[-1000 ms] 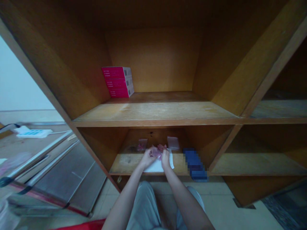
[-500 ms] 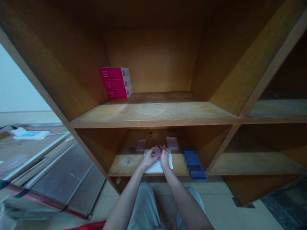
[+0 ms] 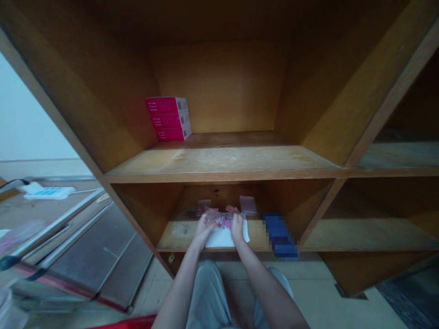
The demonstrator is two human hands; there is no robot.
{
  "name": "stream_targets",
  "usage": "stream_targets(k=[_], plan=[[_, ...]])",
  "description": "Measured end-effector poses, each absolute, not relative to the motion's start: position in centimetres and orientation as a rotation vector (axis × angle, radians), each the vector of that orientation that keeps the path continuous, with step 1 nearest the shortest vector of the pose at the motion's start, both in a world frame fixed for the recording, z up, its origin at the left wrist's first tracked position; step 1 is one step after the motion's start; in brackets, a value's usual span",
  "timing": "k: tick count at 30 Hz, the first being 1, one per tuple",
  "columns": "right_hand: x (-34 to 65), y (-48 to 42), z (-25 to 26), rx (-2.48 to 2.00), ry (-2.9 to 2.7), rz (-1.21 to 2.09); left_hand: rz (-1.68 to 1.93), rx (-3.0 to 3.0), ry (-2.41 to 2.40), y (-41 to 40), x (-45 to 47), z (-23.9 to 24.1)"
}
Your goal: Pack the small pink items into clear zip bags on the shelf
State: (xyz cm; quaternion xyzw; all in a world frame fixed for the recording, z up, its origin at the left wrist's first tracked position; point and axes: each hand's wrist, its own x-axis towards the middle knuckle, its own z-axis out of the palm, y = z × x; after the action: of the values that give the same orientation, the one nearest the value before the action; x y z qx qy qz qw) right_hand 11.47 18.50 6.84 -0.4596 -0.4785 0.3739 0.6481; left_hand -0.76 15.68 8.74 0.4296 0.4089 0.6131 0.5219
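Both my hands reach into the lower shelf (image 3: 178, 235) of a wooden cabinet. My left hand (image 3: 203, 227) and my right hand (image 3: 236, 225) pinch the two ends of a small clear plastic bag (image 3: 222, 220) with pink bits inside. The bag is held just above a white sheet (image 3: 222, 237) lying on the shelf. Two more small clear bags (image 3: 247, 204) lean against the back of the compartment, one (image 3: 202, 206) behind my left hand.
A stack of three pink boxes (image 3: 168, 118) stands at the back left of the upper shelf (image 3: 222, 160). A blurred blue object (image 3: 279, 234) lies right of my hands. A white power strip (image 3: 48, 192) and metal rails (image 3: 58, 228) lie on the floor at left.
My hands have drawn apart, stretching the bag out between them; before, they were bunched together over it. The view shifted slightly.
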Motion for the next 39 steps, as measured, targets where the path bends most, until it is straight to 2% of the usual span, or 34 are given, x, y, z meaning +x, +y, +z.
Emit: stream_targets(k=[10,18,26,39], plan=[[11.3,18.5,7.3,-0.978,-0.962,0.974,1.587,0.972,0.877,15.1,-0.2,9.2],[9.9,14.4,10.8,-0.804,-0.767,1.516,1.718,1.016,0.936,13.8,1.0,11.6],[10.2,13.8,12.6,-0.797,-0.684,1.403,1.616,0.906,0.7,11.2,1.5,13.4],[11.1,14.2,13.1,-0.817,-0.656,1.294,1.595,0.904,0.821,10.2,0.9,12.8]])
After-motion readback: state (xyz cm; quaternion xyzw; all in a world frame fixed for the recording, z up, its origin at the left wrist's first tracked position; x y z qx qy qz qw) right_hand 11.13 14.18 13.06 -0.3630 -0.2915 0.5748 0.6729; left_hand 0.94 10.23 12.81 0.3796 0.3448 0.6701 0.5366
